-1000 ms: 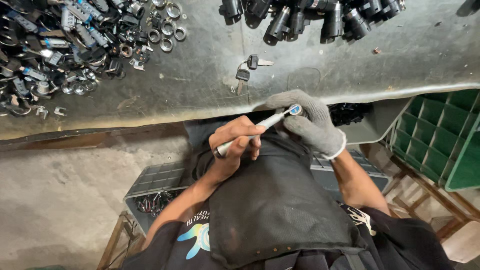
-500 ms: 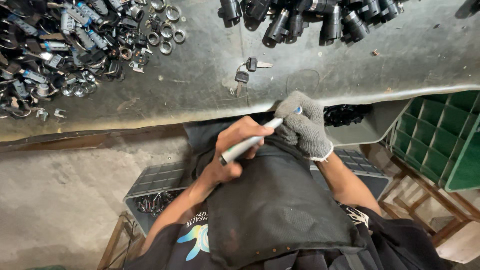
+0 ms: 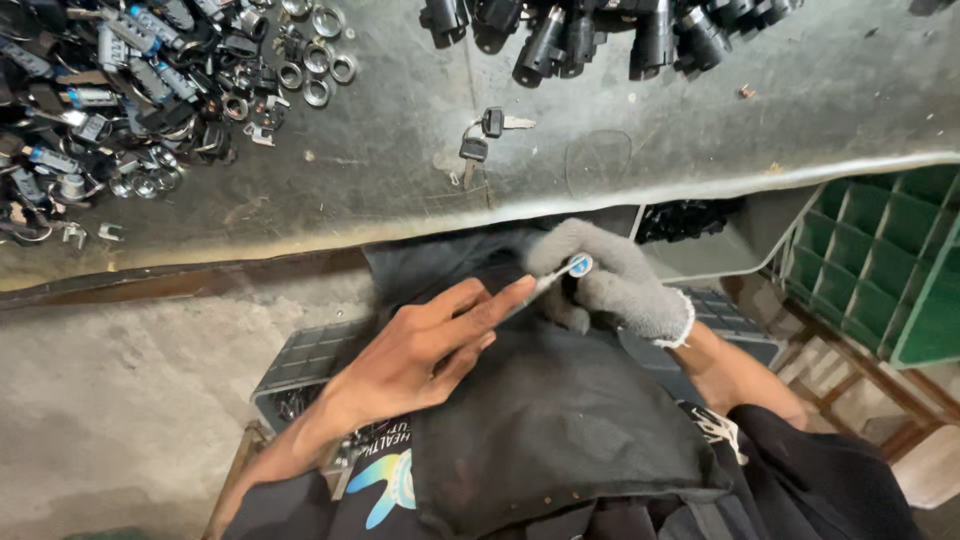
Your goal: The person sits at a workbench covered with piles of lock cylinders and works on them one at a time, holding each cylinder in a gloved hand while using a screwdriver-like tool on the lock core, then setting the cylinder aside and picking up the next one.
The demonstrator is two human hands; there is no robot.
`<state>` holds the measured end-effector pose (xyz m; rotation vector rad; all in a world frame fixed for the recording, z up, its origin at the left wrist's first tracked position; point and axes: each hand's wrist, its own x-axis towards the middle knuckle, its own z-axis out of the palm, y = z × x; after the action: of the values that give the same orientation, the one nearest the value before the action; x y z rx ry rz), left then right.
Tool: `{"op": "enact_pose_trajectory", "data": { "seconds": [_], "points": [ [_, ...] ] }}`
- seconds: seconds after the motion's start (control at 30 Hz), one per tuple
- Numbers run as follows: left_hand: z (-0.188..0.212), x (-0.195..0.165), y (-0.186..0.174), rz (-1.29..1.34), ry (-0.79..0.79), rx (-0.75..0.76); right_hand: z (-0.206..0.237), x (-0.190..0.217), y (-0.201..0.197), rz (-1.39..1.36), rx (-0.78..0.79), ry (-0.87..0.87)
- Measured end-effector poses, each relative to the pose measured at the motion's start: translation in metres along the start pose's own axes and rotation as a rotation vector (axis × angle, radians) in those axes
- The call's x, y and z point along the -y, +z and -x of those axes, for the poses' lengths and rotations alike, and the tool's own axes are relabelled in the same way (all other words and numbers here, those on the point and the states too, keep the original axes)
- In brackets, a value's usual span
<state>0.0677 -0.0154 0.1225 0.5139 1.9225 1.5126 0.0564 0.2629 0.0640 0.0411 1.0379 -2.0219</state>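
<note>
Hands meet over my lap, just below the edge of the desk point(image 3: 600, 150), where I work a slim white pen-like tool point(image 3: 560, 276) with a blue cap end. My left hand point(image 3: 425, 345), bare, lies nearly flat with the fingers stretched along the tool's shaft, pressing it rather than wrapping it, which steadies the tool against the dark cloth point(image 3: 560, 420) spread over my knees. My right hand point(image 3: 615, 285), in a grey knit glove, is curled closed around the tool's capped end and perhaps a small part beneath it; what sits under the glove I cannot tell. Holding low over the cloth keeps any loose piece from dropping to the floor.

On the desk, two keys point(image 3: 490, 135) on a ring lie well apart from my hands. A heap of metal rings and lock parts point(image 3: 130, 90) crowds the far left, and a row of black cylinders point(image 3: 600, 35) lines the far edge. A green crate point(image 3: 880, 260) stands to my right, a grey one point(image 3: 310, 355) under my left forearm. The desk's lip overhangs my hands, limiting room to lift.
</note>
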Motion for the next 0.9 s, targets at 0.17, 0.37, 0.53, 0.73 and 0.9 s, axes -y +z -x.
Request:
{"op": "enact_pose_trajectory", "data": {
  "seconds": [0.17,0.37,0.53,0.73,0.9],
  "points": [
    [0.002,-0.002,0.001,-0.11,0.067,-0.005,-0.006,0.018,0.005,0.118,0.119,0.411],
    [0.005,0.001,0.011,-0.213,0.137,-0.046,0.001,-0.01,0.003,0.106,-0.038,0.185],
    [0.011,0.002,0.021,-0.268,0.181,-0.108,0.0,-0.009,0.002,0.478,0.089,-0.236],
    [0.01,0.02,0.033,-0.335,0.248,-0.223,-0.003,-0.01,0.022,0.536,-0.293,-0.044],
    [0.008,0.027,0.042,-0.282,0.21,-0.327,-0.016,-0.026,0.026,0.586,-0.394,-0.327]
  ]
}}
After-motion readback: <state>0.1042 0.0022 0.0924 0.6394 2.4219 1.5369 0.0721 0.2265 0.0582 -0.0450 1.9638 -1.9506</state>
